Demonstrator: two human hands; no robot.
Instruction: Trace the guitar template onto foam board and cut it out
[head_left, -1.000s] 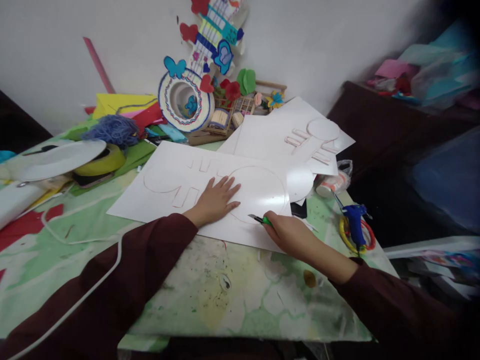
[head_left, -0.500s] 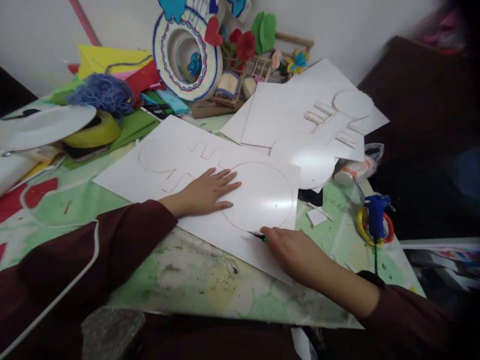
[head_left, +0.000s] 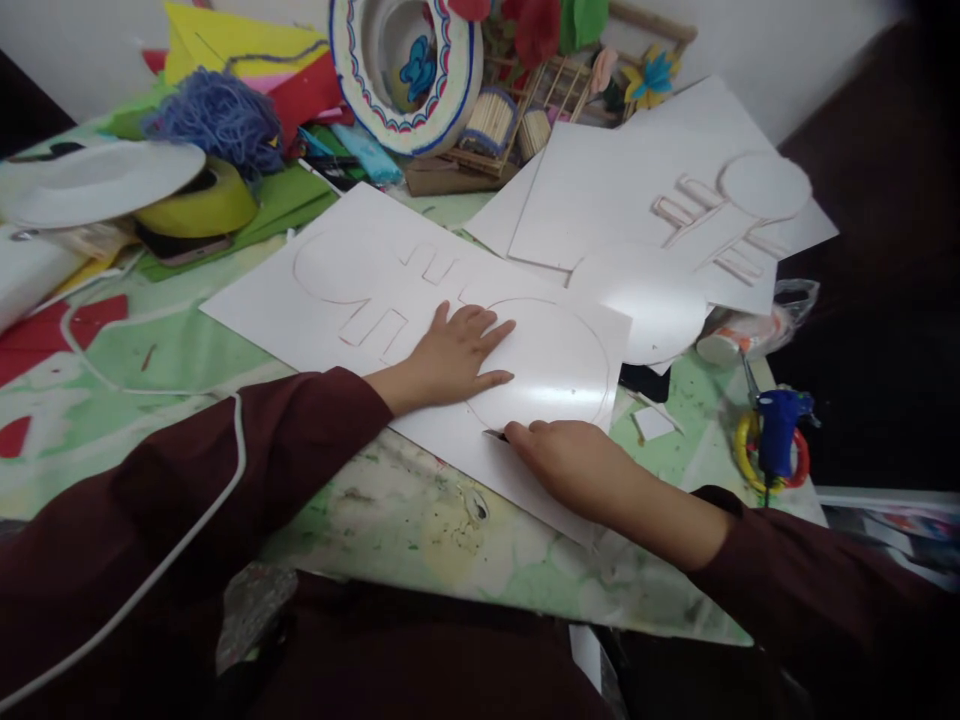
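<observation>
A white board [head_left: 397, 280] is laid on a table [head_left: 420, 590] covered in a green-and-white cloth, its long axis slanting from the upper left to the lower right. A large circle [head_left: 551, 360] is drawn in thin pencil at the board's right end, a partial round outline [head_left: 330, 270] is seen at the left end, and rectangular tab outlines [head_left: 375, 330] are drawn between them.

The left hand [head_left: 461, 355] is placed palm down over the large circle's left edge, fingers spread and thumb pointed right. A craft knife [head_left: 496, 435] is held in the right hand [head_left: 562, 465], pinched between thumb and curled fingers; its handle is hidden by the fist. The short blade is pointed left, away from the right fingertips, at the circle's lower-left arc. Whether the pencil line is touched by the tip or only neared cannot be told for sure. The right hand is nearer to that lower arc; the left thumb is held just above the blade, with the bulk of the circle up and to the right of the tip.

At the right, a blue glue gun [head_left: 777, 430] is set beside yellow and red rings [head_left: 802, 462]. Beyond the board, a white disc [head_left: 637, 300] is seen.
</observation>
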